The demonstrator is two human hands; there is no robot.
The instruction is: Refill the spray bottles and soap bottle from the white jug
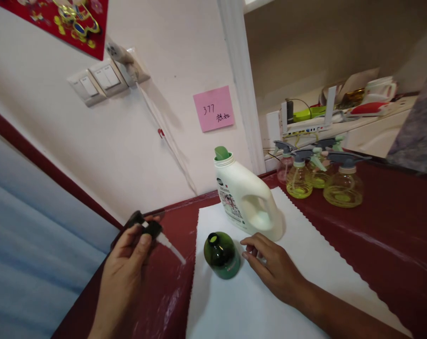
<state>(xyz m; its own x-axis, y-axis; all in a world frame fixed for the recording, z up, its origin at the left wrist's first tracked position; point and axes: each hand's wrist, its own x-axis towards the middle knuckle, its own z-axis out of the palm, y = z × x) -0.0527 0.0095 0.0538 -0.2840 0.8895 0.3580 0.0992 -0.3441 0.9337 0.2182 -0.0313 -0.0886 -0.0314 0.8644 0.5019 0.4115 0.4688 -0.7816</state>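
Observation:
My left hand (130, 256) grips a black pump dispenser head (151, 228), its pale dip tube pointing down to the right over the red table. On the white mat, a dark green bottle (222, 256) stands with its neck uncapped. Just to its right is my right hand (270, 266), fingers bent and a little apart, with nothing visible in them; a small gap seems to separate them from the bottle. Behind the bottle stands a large white jug (249, 200) with a handle, and a green spout shows in its uncapped mouth.
Several spray bottles (342, 186) with yellowish liquid stand at the right on the dark red table (386, 212). Beneath the jug lies a white scalloped mat (305, 245). A white router (307, 125) sits on the shelf behind. A plugged-in cable (171, 153) hangs down the wall; a blue curtain (40, 245) is at left.

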